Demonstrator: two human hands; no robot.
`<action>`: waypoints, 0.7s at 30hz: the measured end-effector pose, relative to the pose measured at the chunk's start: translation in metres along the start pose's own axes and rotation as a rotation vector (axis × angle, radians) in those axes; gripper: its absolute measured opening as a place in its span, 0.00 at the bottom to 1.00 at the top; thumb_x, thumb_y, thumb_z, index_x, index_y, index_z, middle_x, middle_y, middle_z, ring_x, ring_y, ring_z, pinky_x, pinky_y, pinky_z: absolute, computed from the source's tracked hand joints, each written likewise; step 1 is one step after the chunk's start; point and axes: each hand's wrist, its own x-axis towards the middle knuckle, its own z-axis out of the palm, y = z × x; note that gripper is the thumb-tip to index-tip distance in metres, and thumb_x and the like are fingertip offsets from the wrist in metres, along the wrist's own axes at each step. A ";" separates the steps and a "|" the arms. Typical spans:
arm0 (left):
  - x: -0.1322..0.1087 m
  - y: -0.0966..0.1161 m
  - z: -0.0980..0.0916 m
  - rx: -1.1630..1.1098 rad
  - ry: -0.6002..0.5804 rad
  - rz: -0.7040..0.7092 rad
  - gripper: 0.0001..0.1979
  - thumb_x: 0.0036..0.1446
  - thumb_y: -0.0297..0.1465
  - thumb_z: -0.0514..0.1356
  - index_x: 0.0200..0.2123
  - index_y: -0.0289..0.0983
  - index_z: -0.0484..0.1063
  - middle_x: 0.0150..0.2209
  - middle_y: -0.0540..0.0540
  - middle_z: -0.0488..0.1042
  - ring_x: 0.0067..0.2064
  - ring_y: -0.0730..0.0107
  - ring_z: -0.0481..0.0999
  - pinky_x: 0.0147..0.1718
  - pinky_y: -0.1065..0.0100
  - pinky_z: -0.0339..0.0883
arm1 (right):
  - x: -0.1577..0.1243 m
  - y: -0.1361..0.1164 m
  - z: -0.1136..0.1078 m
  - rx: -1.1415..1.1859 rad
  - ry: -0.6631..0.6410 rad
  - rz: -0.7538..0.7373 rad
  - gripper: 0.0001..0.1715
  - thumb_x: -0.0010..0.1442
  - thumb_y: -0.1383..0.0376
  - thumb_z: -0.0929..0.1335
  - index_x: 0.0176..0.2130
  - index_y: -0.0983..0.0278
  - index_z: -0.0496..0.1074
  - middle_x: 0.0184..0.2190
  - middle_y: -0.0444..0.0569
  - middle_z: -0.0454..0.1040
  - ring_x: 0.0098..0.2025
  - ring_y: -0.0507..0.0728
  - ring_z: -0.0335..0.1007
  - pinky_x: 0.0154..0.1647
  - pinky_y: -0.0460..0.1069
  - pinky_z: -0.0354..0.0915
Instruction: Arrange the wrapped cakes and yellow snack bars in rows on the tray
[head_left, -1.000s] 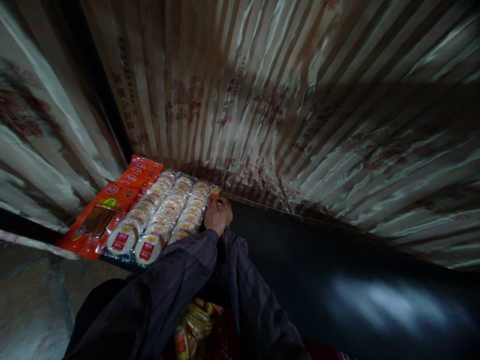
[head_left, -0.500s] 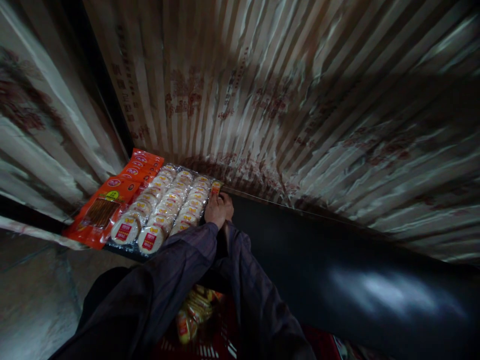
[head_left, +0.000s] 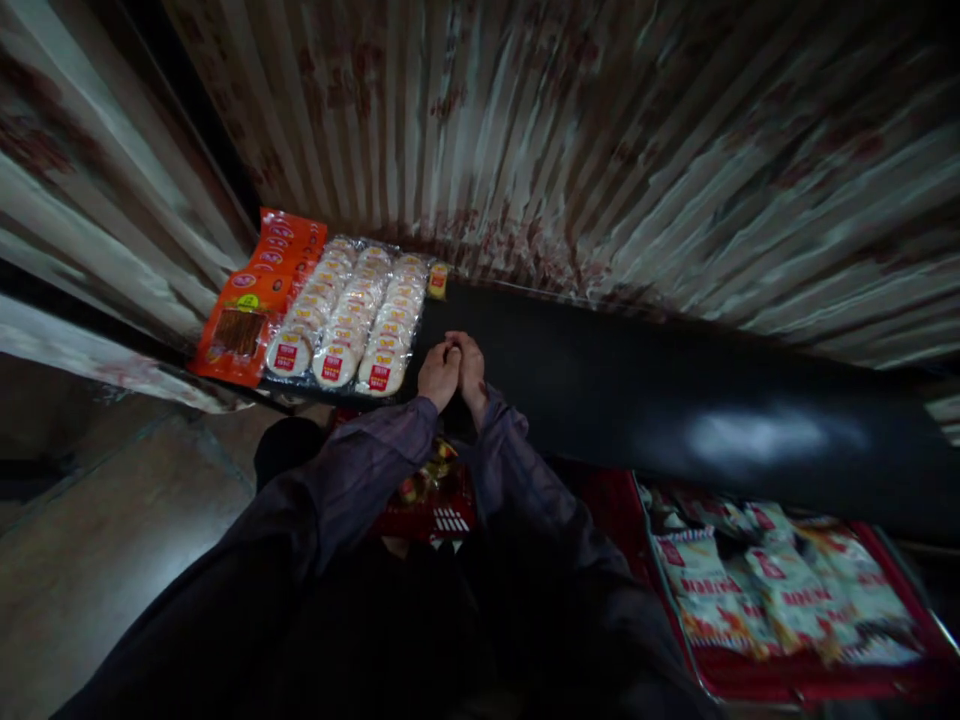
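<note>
Crackers [head_left: 349, 325] lie beside touching hands [head_left: 440, 376], fingers [head_left: 470, 352] clamped or not I cannot tell, sleeves [head_left: 375, 440] partly blocking the red basket [head_left: 405, 521].

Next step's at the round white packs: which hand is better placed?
Probably the left hand: it is nearer the round white packs; the right hand sits beyond it, farther away.

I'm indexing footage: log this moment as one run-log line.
Left hand, right hand: together over black shelf | grip: unclear | on shelf: orange packets, white round packs, yellow packet | below right: red basket
</note>
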 end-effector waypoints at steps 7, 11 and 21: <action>-0.086 -0.046 -0.016 -0.006 0.044 0.215 0.14 0.62 0.29 0.53 0.50 0.34 0.71 0.53 0.41 0.73 0.55 0.67 0.71 0.58 0.65 0.62 | -0.103 -0.015 -0.003 -0.027 0.036 -0.105 0.23 0.56 0.73 0.58 0.45 0.66 0.74 0.44 0.53 0.72 0.48 0.56 0.68 0.52 0.50 0.65; -0.121 -0.075 -0.020 0.004 0.044 0.344 0.13 0.60 0.26 0.52 0.46 0.35 0.71 0.54 0.40 0.72 0.57 0.68 0.70 0.59 0.65 0.62 | -0.150 -0.013 0.003 -0.078 0.043 -0.182 0.25 0.57 0.74 0.57 0.49 0.65 0.73 0.49 0.54 0.70 0.54 0.57 0.65 0.58 0.51 0.62; -0.158 -0.154 -0.040 -0.016 0.015 -0.327 0.06 0.53 0.23 0.57 0.35 0.35 0.72 0.36 0.43 0.77 0.46 0.58 0.76 0.50 0.53 0.69 | -0.227 0.057 0.040 -0.282 -0.254 0.200 0.25 0.50 0.77 0.65 0.49 0.69 0.74 0.45 0.57 0.74 0.49 0.62 0.71 0.53 0.54 0.66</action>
